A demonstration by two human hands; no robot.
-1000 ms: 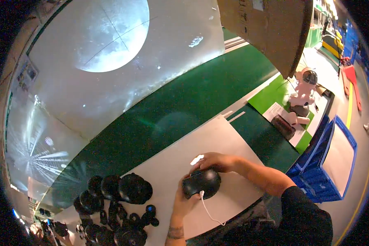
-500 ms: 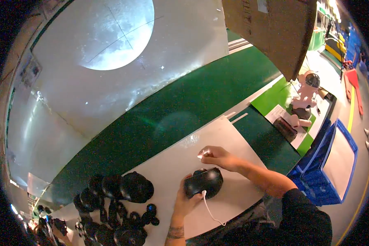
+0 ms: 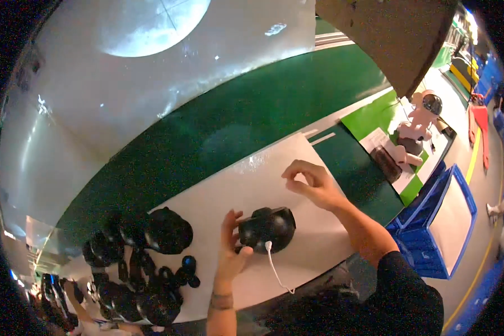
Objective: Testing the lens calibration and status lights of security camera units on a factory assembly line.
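A glossy black rounded device [image 3: 269, 229] sits on the white board on the bench, a white cable [image 3: 277, 271] plugged into its near side. Beside its left edge is my left hand [image 3: 232, 252], open, with thumb and fingers spread around that side and no grip on it. Beyond the device to the right, my right hand [image 3: 312, 182] hovers over the board, thumb and forefinger curled together into a ring. Whether something small is in that pinch cannot be made out.
Several black rounded units and smaller black parts [image 3: 169, 231] crowd the left. Another person's arm [image 3: 83, 312] reaches in at lower left. Rightward are a white astronaut figure [image 3: 417, 120] on a green sheet and a blue crate [image 3: 447, 224]. A cardboard panel [image 3: 386, 39] hangs above.
My left hand has let go of the black device and spread its fingers. My right hand has moved up and away from it. The view has shifted slightly.
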